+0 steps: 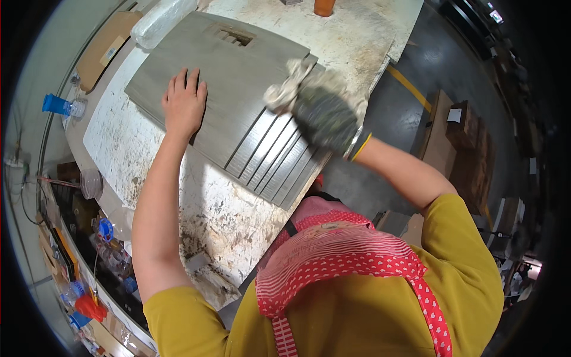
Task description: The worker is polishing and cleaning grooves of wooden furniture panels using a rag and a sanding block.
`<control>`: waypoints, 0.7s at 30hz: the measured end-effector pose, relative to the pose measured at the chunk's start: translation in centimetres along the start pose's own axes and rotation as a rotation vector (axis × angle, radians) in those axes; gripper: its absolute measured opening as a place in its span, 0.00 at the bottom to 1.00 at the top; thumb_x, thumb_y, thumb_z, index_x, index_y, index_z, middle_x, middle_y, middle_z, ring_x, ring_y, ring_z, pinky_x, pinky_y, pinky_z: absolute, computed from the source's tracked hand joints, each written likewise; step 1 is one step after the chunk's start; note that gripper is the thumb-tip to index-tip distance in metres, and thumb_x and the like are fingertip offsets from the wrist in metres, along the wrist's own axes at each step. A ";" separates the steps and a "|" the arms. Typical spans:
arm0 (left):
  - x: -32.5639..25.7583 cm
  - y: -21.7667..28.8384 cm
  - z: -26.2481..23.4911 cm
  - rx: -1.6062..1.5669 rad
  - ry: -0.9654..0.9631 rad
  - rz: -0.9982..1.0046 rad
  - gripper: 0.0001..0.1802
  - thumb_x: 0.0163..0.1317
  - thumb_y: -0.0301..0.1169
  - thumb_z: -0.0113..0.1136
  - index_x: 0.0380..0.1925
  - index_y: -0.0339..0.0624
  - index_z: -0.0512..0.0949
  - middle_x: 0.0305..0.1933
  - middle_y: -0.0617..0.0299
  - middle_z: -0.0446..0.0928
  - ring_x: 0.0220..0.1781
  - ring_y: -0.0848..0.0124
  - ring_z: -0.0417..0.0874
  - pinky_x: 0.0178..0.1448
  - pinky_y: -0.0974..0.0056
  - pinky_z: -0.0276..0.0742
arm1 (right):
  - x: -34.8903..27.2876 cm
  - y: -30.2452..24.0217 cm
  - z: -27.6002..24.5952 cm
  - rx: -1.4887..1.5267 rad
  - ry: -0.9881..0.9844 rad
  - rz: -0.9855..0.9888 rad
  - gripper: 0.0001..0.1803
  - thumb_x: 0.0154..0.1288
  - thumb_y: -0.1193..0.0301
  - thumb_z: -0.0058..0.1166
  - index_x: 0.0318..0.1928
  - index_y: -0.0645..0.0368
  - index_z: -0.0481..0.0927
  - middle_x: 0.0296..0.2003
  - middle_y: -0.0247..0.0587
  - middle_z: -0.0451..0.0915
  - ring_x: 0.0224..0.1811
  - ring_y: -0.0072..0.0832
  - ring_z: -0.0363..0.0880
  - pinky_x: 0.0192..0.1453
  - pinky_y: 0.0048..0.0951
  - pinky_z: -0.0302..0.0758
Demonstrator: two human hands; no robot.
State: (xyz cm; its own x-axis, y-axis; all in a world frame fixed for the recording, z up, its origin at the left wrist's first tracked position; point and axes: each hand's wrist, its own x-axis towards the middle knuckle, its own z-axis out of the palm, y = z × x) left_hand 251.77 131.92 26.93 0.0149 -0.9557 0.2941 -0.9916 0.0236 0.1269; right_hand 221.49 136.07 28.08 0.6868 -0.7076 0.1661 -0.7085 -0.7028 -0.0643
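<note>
Step in hand: apparently wiping; left hand (184, 106) steadies the grey panel (238, 89), right hand (326, 119) works the rag (282, 95).
Next move, judged: further strokes call for the bunched rag pressed into the grooves, with the bare palm bracing.
Blue cup: (55, 105) well left of panel; smooth, lying on its side.
Brown cardboard: (107, 50) beyond panel's upper left; flat, matt, rounded outline.
Plastic-wrapped bundle: (162, 22) just beside panel's upper-left edge; whitish, glossy, crinkled.
Left hand: bare, palm down on panel's left part, fingers a little apart, gripping nothing.
Counter: (220, 214) under panel and beyond its near edge; white, blotched with brown stains, worn-looking.
Panel: flat on counter, between the hands; broad, smooth, dull grey, far edge gently curved. Slatted opening near far edge. Parallel ridged bands along near-right part catch the light; moulded or stacked, cannot tell.
Rag: over panel's right edge; pale, soiled, crumpled cloth.
Right hand: dark knit glove, yellow-trimmed cuff; closed around rag, finger positions hidden.
Orange cup: (323, 7) beyond panel's far right corner; cut off by frame.
Brown cartons: (464, 128) well right of panel, off the counter; boxy, stiff.
</note>
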 end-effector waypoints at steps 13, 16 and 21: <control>-0.3 0.2 -0.2 0.077 -0.069 -0.004 0.25 0.69 0.46 0.40 0.64 0.55 0.64 0.69 0.60 0.59 0.71 0.60 0.57 0.68 0.46 0.54 | -1.4 16.0 0.6 -0.200 -0.201 0.288 0.18 0.58 0.76 0.45 0.49 0.57 0.78 0.47 0.53 0.75 0.50 0.43 0.74 0.56 0.39 0.70; -0.7 0.2 -0.2 0.039 -0.048 -0.034 0.24 0.68 0.45 0.42 0.62 0.53 0.66 0.69 0.59 0.61 0.70 0.59 0.59 0.68 0.48 0.55 | -2.4 12.2 -1.2 0.156 0.155 0.513 0.16 0.59 0.74 0.46 0.47 0.58 0.79 0.44 0.51 0.77 0.49 0.41 0.75 0.55 0.38 0.70; -0.7 0.1 -0.4 0.038 -0.010 -0.022 0.24 0.68 0.45 0.43 0.62 0.53 0.67 0.68 0.58 0.62 0.70 0.57 0.60 0.69 0.49 0.55 | -2.8 0.9 2.0 0.107 0.261 0.106 0.25 0.56 0.75 0.47 0.56 0.63 0.68 0.48 0.52 0.72 0.49 0.45 0.73 0.56 0.38 0.69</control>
State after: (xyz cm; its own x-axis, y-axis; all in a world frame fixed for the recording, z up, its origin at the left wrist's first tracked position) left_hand 251.69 132.71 27.10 0.0355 -0.9587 0.2821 -0.9953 -0.0083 0.0969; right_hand 219.23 137.31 25.59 0.5350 -0.7445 0.3994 -0.7437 -0.6393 -0.1956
